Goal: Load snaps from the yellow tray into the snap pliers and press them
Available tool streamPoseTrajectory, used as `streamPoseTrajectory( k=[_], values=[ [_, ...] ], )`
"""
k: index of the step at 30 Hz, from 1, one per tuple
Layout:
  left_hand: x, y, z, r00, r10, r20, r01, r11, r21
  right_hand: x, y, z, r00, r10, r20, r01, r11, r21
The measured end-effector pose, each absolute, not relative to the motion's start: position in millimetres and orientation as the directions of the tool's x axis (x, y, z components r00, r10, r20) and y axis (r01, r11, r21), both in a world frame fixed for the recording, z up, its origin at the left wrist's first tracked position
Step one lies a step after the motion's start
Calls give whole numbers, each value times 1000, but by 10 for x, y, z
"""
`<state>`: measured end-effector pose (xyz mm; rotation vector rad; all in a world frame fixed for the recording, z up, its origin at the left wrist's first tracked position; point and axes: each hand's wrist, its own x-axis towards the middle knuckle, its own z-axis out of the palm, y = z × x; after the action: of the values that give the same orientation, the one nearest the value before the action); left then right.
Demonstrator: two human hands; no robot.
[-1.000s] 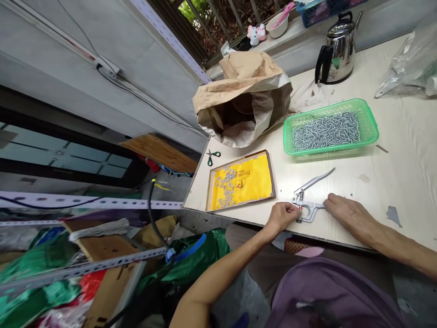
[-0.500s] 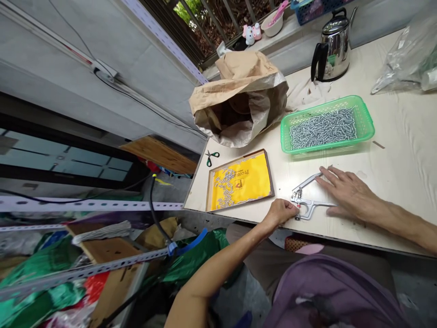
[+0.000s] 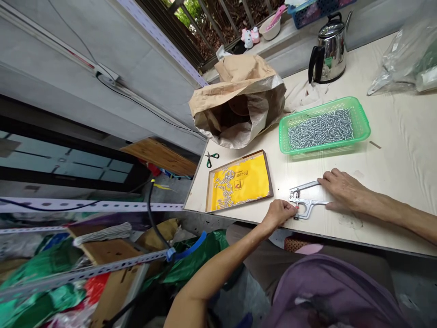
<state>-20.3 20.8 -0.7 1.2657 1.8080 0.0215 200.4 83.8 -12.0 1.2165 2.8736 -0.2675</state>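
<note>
A pair of silver snap pliers [image 3: 309, 202] with a coil spring between its arms lies at the table's front edge. My right hand [image 3: 344, 191] is closed around its two handles, fingers bent over the upper one. At the jaw end, my left hand [image 3: 279, 213] is pinched shut, fingertips touching a small part with a bit of red at the jaw; what exactly they hold is too small to make out. Left of it sits a shallow tray [image 3: 272, 187] lined with yellow, with small silver pieces scattered in it. Behind the pliers stands a green basket [image 3: 324, 148] with many small silver pieces.
Green-handled scissors [image 3: 212, 159] lie at the table's left corner. A large open paper sack [image 3: 239, 98] stands behind the tray. At the back are a steel kettle [image 3: 329, 52] and clear plastic bags [image 3: 399, 64]. A metal shelf rail [image 3: 102, 269] runs at the left.
My right hand's fingers have drawn in on the handles, and the upper handle has come down towards the lower one. My left hand stays pinched at the jaw. The view has shifted slightly.
</note>
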Motion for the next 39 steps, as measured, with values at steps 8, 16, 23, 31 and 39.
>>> streamPoseTrajectory(
  k=[8,16,23,31,39],
  values=[
    [164,338,-89,491,870,-38,827,-452,335,2025,775,-96,-703,709,-50,708,691,-148],
    [242,637,-139,615,773,-157,774,-555,303,2150,760,-92,-673,739,-40,737,665,-122],
    [307,562,-139,598,781,-180,787,-531,315,2173,698,-164,-740,672,37,643,722,-254],
    [384,199,-350,488,869,82,833,-492,254,2323,931,-180,-744,668,7,651,727,-219],
    [611,-270,-416,584,807,88,727,-568,387,1734,829,123,-858,510,56,466,820,-331]
  ],
)
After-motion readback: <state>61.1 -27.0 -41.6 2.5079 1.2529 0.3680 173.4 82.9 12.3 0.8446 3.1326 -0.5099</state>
